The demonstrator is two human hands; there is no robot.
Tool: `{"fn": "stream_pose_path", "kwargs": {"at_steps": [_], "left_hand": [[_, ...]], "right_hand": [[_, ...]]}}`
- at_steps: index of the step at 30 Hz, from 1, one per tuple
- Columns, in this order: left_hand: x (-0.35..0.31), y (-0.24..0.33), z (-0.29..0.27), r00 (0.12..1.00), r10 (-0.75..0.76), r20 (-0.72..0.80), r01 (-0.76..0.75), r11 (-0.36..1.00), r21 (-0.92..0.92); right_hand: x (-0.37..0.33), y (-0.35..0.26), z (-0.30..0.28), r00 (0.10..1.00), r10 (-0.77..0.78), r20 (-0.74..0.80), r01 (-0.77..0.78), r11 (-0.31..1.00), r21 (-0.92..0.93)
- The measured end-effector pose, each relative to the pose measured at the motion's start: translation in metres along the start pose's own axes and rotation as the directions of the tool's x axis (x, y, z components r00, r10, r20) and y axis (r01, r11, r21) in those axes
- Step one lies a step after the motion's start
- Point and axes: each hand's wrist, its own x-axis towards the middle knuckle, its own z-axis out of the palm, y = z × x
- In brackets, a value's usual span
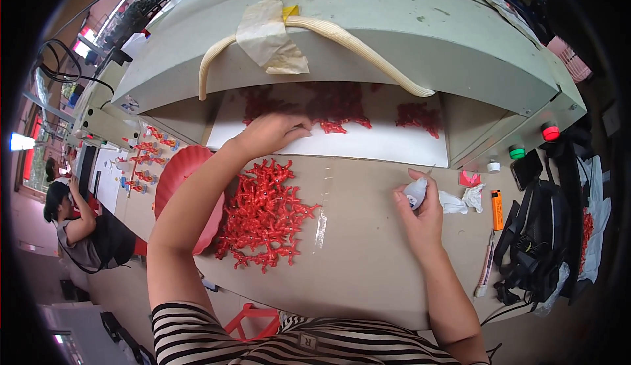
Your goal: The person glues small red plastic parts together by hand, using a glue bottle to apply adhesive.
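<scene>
My left hand (pixel 269 135) reaches into the wide opening of a grey-green metal housing (pixel 394 49), over a white sheet (pixel 368 145). Its fingers are bent and pressed together beside small red molded figures (pixel 334 127) lying on that sheet; whatever they pinch is hidden. My right hand (pixel 426 223) is wrapped round a small translucent squeeze bottle (pixel 415 193), held above the bare tabletop to the right. Below my left wrist a heap of glossy red figures (pixel 263 220) is spread on the table. A scalloped red basin (pixel 172 184) stands under my left forearm.
Crumpled tissue (pixel 473 197), an orange box cutter (pixel 497 210), a phone (pixel 527 170) and a black bag (pixel 539 233) lie at the right. Red and green buttons (pixel 551 132) sit on the housing. Several painted figures (pixel 146 158) stand at the left. Farther left, a person (pixel 85 227) sits.
</scene>
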Motion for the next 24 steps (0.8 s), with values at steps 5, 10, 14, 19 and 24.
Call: {"fn": "stream_pose_path", "kwargs": {"at_steps": [5, 10, 14, 19, 24], "left_hand": [[-0.022, -0.021, -0.019, 0.979, -0.131, -0.154, 0.155, 0.975, 0.156], [-0.030, -0.058, -0.026, 0.906, -0.151, -0.396, 0.222, 0.965, 0.140], [-0.009, -0.079, -0.026, 0.825, -0.329, -0.460, 0.425, 0.897, 0.121], [0.012, -0.111, -0.020, 0.752, -0.262, -0.605, 0.411, 0.904, 0.120], [0.039, -0.116, -0.023, 0.778, 0.010, -0.628, 0.335, 0.839, 0.428]], "right_hand": [[0.000, 0.000, -0.004, 1.000, 0.000, -0.004, 0.000, 0.999, -0.034], [0.001, -0.001, -0.004, 1.000, 0.003, 0.029, -0.002, 0.999, -0.032], [0.000, 0.000, -0.004, 1.000, -0.004, 0.016, 0.005, 0.999, -0.054], [-0.001, 0.002, -0.002, 1.000, -0.007, 0.007, 0.007, 0.999, -0.044], [-0.001, 0.004, -0.001, 1.000, -0.003, 0.015, 0.003, 1.000, -0.005]]}}
